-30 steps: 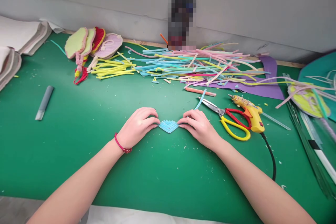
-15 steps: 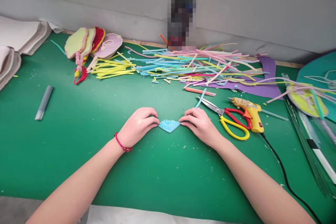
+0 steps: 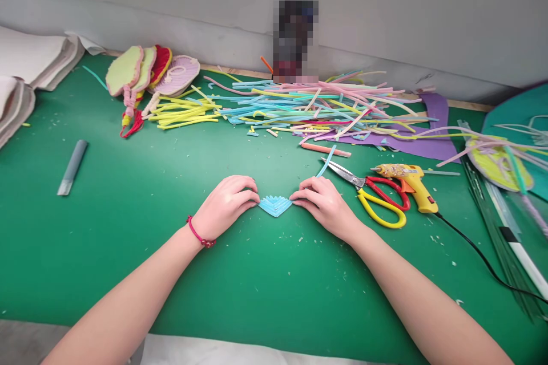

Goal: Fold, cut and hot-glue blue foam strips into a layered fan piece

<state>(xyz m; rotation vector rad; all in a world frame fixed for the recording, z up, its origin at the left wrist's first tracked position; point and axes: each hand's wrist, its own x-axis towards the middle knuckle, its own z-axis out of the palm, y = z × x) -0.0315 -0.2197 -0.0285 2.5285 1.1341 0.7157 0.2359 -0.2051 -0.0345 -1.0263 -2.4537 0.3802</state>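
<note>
A small light-blue piece of V-shaped rows of pipe cleaner (image 3: 275,206) lies on the green tabletop (image 3: 257,274) between my hands. My left hand (image 3: 234,198), with a red beaded bracelet at the wrist, pinches its left corner. At the opposite corner, my right hand (image 3: 322,204) has thumb and fingers closed on the piece. A loose blue pipe cleaner (image 3: 327,161) sticks up behind the right knuckles; whether that hand holds it is hidden. Scissors (image 3: 372,191) with red and yellow handles lie just right of this hand, blades partly apart.
A yellow glue gun (image 3: 413,182) lies beside the scissors, its black cord running right. Behind are piled colourful pipe cleaners (image 3: 308,102) on purple sheet (image 3: 436,137) and several fan-shaped crafts (image 3: 124,71). A grey stick (image 3: 72,168) lies left; green rods (image 3: 492,217) lie right.
The glue gun has turned and shifted slightly right, and its cord has swung further right. Both hands stay nearly still on the blue piece.
</note>
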